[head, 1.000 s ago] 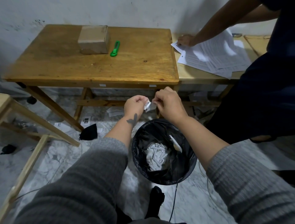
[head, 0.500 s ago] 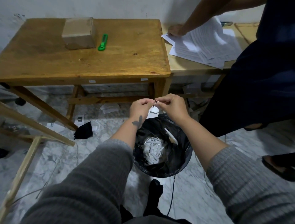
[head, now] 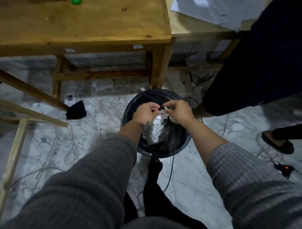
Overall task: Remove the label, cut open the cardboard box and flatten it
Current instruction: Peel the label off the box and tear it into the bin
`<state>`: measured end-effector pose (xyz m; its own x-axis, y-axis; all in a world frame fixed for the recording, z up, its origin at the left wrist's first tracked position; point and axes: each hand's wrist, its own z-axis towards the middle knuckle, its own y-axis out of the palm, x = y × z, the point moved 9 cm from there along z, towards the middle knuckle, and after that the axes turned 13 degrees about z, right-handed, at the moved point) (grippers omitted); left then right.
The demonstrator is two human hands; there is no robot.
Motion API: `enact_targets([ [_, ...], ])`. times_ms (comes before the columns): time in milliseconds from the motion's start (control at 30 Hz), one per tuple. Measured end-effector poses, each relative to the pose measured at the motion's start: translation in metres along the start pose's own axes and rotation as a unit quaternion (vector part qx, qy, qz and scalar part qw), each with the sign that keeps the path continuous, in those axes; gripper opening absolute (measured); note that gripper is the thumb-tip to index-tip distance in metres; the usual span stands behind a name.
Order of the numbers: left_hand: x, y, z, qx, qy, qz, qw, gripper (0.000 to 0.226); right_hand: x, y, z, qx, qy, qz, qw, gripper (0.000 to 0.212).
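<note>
Over a round bin lined with a black bag (head: 130, 104), my left hand (head: 146, 112) and my right hand (head: 177, 112) meet fingertip to fingertip. Between them they pinch a small white scrap of label (head: 163, 111) with dark print. Crumpled white paper (head: 157, 129) lies inside the bin below. The cardboard box is out of view past the top edge. Only the tip of the green cutter (head: 76, 1) shows on the wooden table (head: 91, 24).
Another person in dark clothes (head: 261, 65) stands at the right, a sandalled foot (head: 277, 143) on the marble floor. White papers (head: 212, 11) lie on a second table. Cables, a power strip (head: 284, 168), paper scraps and a black pouch (head: 76, 109) litter the floor.
My view has tilted down, so the box has left the frame. Both hands have dropped lower over the bin, still pinching the label scrap.
</note>
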<state>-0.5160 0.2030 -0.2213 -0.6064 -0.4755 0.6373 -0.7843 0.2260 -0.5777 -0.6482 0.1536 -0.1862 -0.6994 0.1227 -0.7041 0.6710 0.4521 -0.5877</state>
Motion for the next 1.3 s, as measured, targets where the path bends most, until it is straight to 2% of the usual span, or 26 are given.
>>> enact_targets([
  [200,-0.022,0.019,0.008,-0.048,-0.006,0.060,0.997,0.016,0.028,0.024,0.007,-0.069,0.036,-0.084,0.993,0.026],
  [300,-0.023,0.013,0.007,-0.070,-0.011,0.104,0.992,0.016,0.023,0.029,0.009,-0.102,0.044,-0.131,0.985,0.025],
  [400,-0.012,-0.013,0.005,-0.059,-0.004,0.131,0.990,0.016,0.001,0.027,0.014,-0.125,0.031,-0.153,0.980,0.027],
  [533,0.017,-0.076,-0.006,0.009,0.020,0.175,0.984,0.012,-0.061,0.006,0.023,-0.111,-0.011,-0.150,0.982,0.026],
  [667,0.040,-0.157,-0.023,0.084,0.034,0.173,0.981,0.014,-0.143,-0.012,0.028,-0.087,-0.073,-0.125,0.986,0.023],
  [800,0.046,-0.237,-0.034,0.125,0.025,0.171,0.977,0.015,-0.229,-0.016,0.034,-0.084,-0.140,-0.117,0.980,0.024],
  [933,0.048,-0.312,-0.030,0.187,0.029,0.188,0.964,0.020,-0.303,-0.011,0.052,-0.046,-0.186,-0.121,0.974,0.025],
  [1100,0.037,-0.393,-0.009,0.216,0.052,0.201,0.954,0.019,-0.375,0.007,0.087,-0.020,-0.198,-0.103,0.975,0.024],
  [1300,0.013,-0.466,0.036,0.222,0.068,0.217,0.948,0.019,-0.425,0.034,0.139,0.020,-0.168,-0.070,0.983,0.024],
])
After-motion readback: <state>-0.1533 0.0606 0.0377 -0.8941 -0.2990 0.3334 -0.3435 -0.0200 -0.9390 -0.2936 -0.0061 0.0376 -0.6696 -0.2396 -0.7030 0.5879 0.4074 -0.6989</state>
